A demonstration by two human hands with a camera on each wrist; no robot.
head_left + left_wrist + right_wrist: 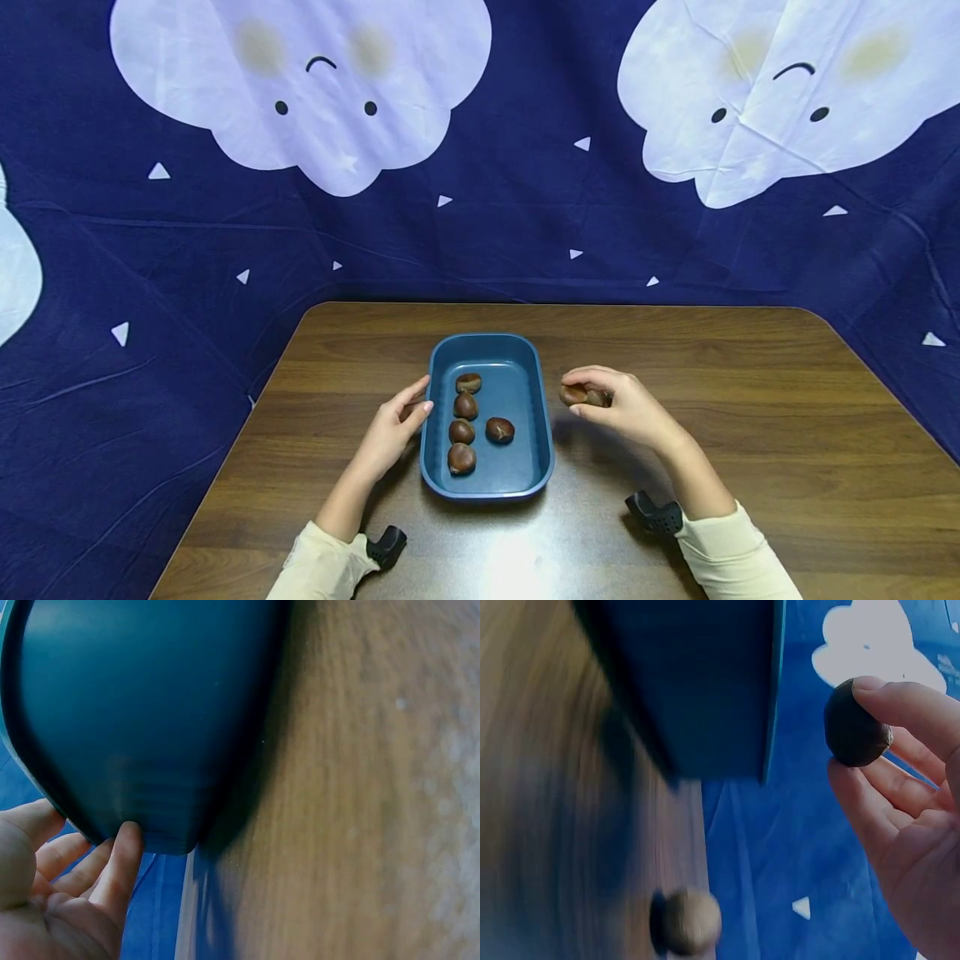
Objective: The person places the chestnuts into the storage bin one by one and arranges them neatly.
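My right hand [626, 406] pinches a brown chestnut [853, 726] between thumb and fingers, held above the table to the right of a blue rectangular dish [487, 497]. My left hand [390, 427] has its fingertips against the dish's left wall, fingers fairly straight, as the left wrist view also shows. Inside the dish, several chestnuts form a column along the left side, with the nearest chestnut [461, 459] at the front end. One more chestnut [500, 430] lies apart to the right of that column.
Another chestnut [692, 921] sits on the wooden table [750, 400] beyond the right hand, partly hidden by it in the head view. A dark blue cloth [525, 225] with white clouds hangs behind the table. Each wrist wears a black camera mount [654, 512].
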